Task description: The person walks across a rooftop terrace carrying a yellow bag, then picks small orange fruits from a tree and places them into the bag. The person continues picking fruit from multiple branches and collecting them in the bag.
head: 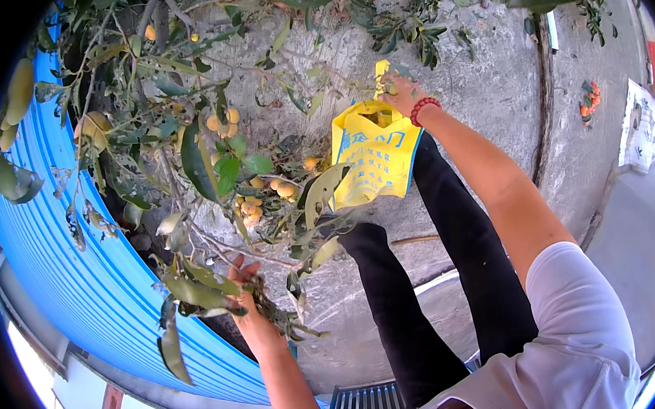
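My right hand [402, 92], with a red bead bracelet above it, is shut on the handle of a yellow bag [374, 157] that bears blue writing. Something yellow-green shows in the bag's opening. Down at the left, my left hand [248, 297] reaches among leaves and a thin branch [215, 242]; leaves cover part of its fingers, so its grip cannot be told. Clusters of orange-yellow fruit [250, 207] lie or hang between the two hands, with more fruit [223, 123] on the branches above them.
Leafy branches [137, 63] fill the upper left beside blue corrugated sheeting [64, 225]. Cut leafy twigs [406, 31] lie on the concrete ground [485, 77] at the top. Orange fruit [589, 104] lies at the right, near a white printed sheet [640, 125]. A metal grating [366, 406] is by my legs.
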A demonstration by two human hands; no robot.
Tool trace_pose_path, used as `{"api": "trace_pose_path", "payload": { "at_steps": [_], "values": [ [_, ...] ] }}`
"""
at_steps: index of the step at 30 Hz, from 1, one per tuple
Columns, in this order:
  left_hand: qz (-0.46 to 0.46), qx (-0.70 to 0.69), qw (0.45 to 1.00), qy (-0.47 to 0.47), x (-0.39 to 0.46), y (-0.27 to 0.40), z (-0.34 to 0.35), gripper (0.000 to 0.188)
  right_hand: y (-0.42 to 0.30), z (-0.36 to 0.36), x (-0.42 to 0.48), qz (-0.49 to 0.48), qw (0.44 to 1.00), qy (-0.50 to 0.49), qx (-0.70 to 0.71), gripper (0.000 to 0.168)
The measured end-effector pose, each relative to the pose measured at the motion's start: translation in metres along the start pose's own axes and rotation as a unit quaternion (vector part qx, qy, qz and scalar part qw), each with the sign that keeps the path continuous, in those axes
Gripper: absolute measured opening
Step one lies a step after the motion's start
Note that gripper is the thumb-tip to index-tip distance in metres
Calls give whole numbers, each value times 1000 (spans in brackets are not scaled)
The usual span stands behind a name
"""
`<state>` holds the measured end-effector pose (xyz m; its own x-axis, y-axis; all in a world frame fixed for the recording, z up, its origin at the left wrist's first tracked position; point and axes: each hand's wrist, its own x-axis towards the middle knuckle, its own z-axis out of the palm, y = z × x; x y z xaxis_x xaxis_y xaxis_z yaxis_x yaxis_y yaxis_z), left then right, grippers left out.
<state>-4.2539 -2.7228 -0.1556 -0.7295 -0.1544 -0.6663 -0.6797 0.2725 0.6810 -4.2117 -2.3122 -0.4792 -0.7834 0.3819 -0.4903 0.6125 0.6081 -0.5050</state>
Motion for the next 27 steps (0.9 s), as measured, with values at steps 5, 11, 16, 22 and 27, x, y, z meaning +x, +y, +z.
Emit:
{"api": "trace_pose_path", "payload": {
  "at_steps": [5,11,16,22,27],
  "values": [
    [187,186,945,195,-26,-10,9,49,8,56,-36,61,982,-171,-53,51],
    [289,274,892,215,-77,-20,58,51,-35,27,-115,-89,957,-271,-45,41],
    [215,195,956,27,-112,-33,98,52,-24,11,-111,-160,949,-197,-186,17],
    [-140,-73,986,-52,-106,-79,116,59,-128,-4,-213,-407,865,-262,-131,13],
    [-199,39,979,31,-79,-169,116,81,-123,31,-306,-435,850,-290,-60,15]
  ]
}}
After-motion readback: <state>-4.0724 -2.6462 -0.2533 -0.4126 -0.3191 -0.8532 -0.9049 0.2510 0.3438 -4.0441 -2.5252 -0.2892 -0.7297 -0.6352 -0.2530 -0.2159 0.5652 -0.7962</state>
